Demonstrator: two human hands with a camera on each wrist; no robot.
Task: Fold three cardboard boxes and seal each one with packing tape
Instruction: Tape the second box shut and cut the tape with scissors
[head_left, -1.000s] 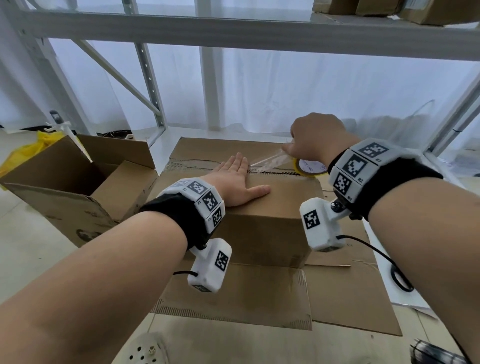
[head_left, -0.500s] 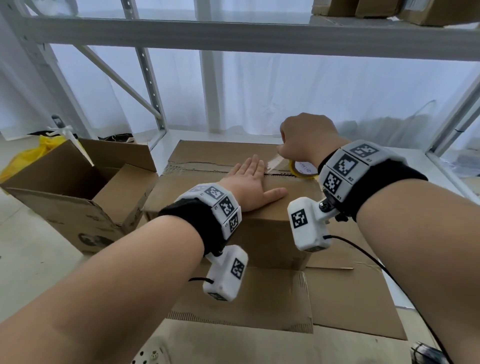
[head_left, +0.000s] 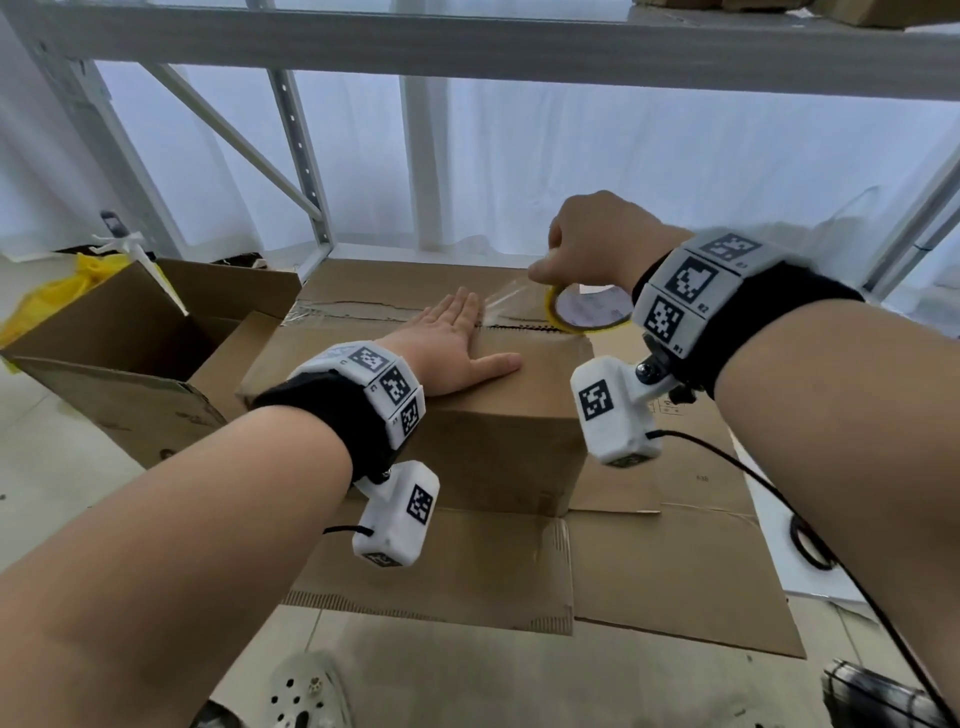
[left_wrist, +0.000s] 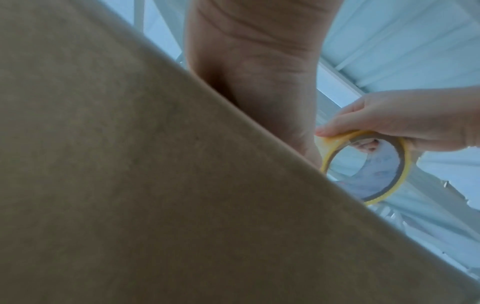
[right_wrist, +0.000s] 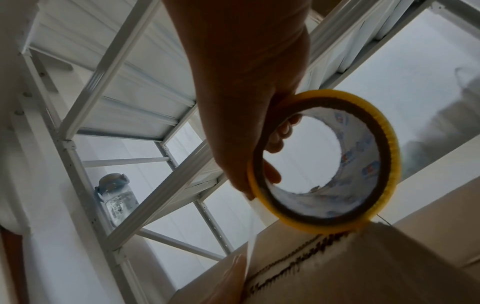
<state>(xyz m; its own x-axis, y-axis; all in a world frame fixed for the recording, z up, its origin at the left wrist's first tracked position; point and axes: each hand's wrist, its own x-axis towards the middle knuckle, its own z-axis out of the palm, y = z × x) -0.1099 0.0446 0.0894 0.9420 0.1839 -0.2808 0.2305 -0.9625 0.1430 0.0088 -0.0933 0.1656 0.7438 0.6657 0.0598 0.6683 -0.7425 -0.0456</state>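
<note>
Under the flat, straight-fingered left hand (head_left: 457, 348), closed box (head_left: 483, 415) top, seam running left-right, right hand (head_left: 592, 249) gripping tape roll (head_left: 587, 312) on edge at seam's unsealed right end, clear strip (head_left: 506, 301) stretched toward left fingertips, open floor (head_left: 67, 467) beyond.

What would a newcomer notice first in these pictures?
First, the yellow tape roll that the right hand grips over the seam of the closed box in the middle. Next, the left hand lying flat on the box top. To the left stands an open box.

right hand (right_wrist: 241, 86) gripping tape roll (right_wrist: 324, 162), box (right_wrist: 363, 273)
</note>
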